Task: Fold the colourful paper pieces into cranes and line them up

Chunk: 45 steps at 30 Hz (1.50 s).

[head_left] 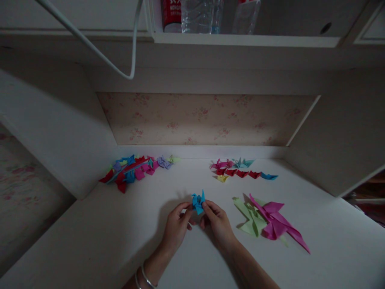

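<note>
Over the near middle of the white worktop, I have a small blue origami crane held up between both hands. My left hand pinches its left side between thumb and finger; my right hand grips its right side, thumb in front. Two silver bangles circle my left wrist.

To the right of the crane, I see a large magenta folded paper lying partly over a light green folded paper. Farther back on that side is a row of red folded pieces ending in a blue one, with a yellow folded piece just in front and pink and teal ones behind. At the back left sits a multicoloured origami heap. Overhead, clear plastic bottles stand on a shelf beside a red container
</note>
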Tool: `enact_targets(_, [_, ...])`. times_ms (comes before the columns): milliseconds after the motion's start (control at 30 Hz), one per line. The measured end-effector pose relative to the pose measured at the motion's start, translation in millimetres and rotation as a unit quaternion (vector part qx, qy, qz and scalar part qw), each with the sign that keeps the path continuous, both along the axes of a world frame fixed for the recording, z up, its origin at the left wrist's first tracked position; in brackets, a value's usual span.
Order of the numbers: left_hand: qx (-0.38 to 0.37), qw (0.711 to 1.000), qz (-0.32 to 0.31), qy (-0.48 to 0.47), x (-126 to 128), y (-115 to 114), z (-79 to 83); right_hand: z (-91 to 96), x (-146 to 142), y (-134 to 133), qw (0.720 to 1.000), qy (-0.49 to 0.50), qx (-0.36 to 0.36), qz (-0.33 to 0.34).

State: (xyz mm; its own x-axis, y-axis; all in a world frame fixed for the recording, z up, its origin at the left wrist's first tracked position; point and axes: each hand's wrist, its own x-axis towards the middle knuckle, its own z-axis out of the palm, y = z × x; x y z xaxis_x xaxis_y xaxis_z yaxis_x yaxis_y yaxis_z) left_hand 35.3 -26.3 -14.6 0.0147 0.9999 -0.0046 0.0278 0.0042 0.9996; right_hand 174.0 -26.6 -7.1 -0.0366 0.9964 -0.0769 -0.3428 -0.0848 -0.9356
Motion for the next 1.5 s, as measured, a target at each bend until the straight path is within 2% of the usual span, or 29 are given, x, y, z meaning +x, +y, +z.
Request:
enact_targets(333, [-0.009,1.0,0.003,0.007,1,2,-0.9,-8.4,-1,3,1.0,0.013,0.005,0.002])
enact_targets(533, [-0.001,1.0,0.0,0.011,0,2,-3.8,-5.9,0,2,1.0,0.017,0.001,-0.005])
enact_targets(933, [0.011,0.999,-0.015,0.03,1,-1,0.4,0.0,0,1,1.0,0.019,-0.012,-0.016])
enact_targets(1167, [0.02,0.997,-0.029,0.068,2,-1,-0.5,-4.5,4,5,0.995,0.026,-0.044,-0.08])
enact_targets(1300, [0.086,0.986,-0.053,0.136,4,-9,7.8,-12.2,5,6,0.996,-0.013,-0.036,-0.076])
enact_targets(1400, [0.18,0.955,-0.086,0.218,8,-21,20.1,-16.5,5,3,0.996,-0.051,-0.017,-0.07])
enact_targets(1500, [0.22,0.933,-0.09,0.27,16,-26,30.8,-15.9,4,-2,0.994,-0.081,-0.001,-0.077])
